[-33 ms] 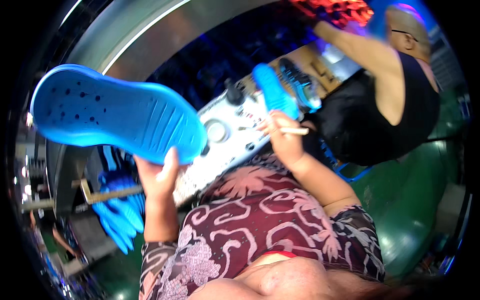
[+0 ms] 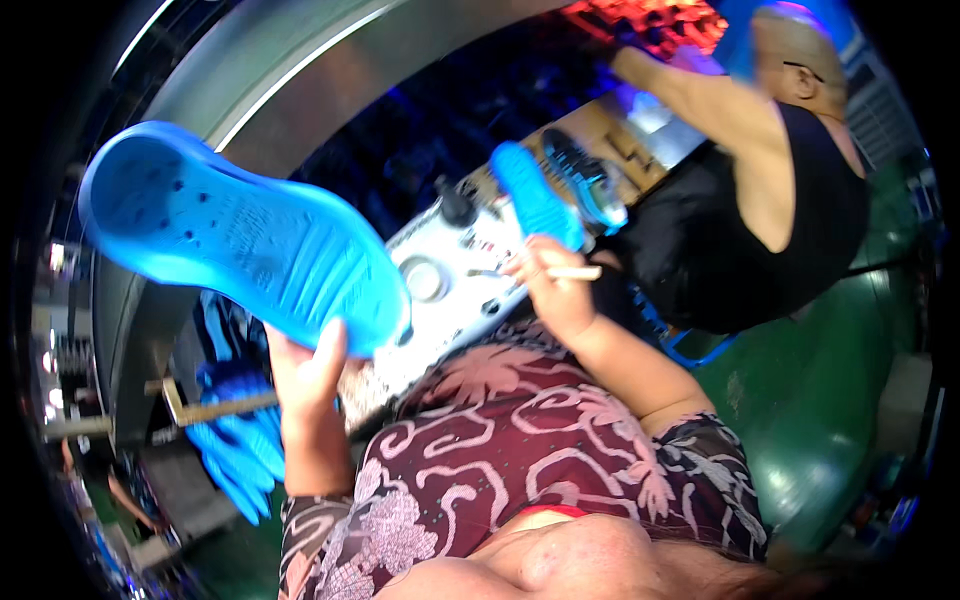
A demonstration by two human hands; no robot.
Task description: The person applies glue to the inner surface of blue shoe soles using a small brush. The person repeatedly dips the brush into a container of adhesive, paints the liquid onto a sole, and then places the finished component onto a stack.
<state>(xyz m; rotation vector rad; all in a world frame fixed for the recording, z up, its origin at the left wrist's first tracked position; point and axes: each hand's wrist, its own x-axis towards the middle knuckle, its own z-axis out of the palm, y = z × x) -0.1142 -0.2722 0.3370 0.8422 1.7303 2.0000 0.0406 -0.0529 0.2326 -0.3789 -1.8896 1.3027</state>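
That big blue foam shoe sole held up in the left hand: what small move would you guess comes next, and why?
Probably the left hand lowers the big blue foam shoe sole toward the grey control panel with knobs. It is held raised and pinched only at one end, while the right hand, with a thin pale stick, already rests on a second, smaller blue sole there. That is only a guess.

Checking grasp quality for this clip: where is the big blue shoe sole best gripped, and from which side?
By its narrower end, from below, as the left hand does now. The blue shoe sole is flat and tilts up to the left, so that lower end sits nearest the person, with thumb and fingers able to pinch both faces.
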